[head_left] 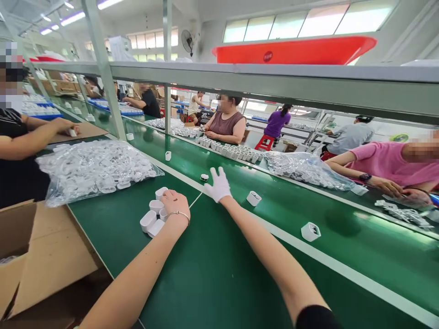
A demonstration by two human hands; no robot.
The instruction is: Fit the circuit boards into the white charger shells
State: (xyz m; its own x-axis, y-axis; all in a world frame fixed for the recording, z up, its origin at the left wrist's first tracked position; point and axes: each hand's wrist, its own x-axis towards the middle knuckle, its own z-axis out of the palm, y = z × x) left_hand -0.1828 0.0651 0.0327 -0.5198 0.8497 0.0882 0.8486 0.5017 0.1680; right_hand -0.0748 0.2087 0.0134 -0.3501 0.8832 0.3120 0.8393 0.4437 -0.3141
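My bare left hand (176, 205), with a bracelet at the wrist, curls its fingers around a white plastic housing (160, 193). That piece belongs to a small cluster of oval white housings (148, 221) on the green worktop; the hand partly covers them. Out over the green belt, my right hand (219, 185) wears a white glove. Its fingers are spread and hold nothing. Just left of the gloved fingertips lies a small white part with a dark underside (204, 177), apart from them. To the right, an open oval housing (254, 198) sits on the belt.
A clear bag of white parts (103, 169) lies at left, above an open cardboard box (44, 260). More housings (310, 231) stand on the belt (360, 237). Co-workers sit along both sides. A metal shelf (274, 82) crosses overhead, its post (106, 77) standing left.
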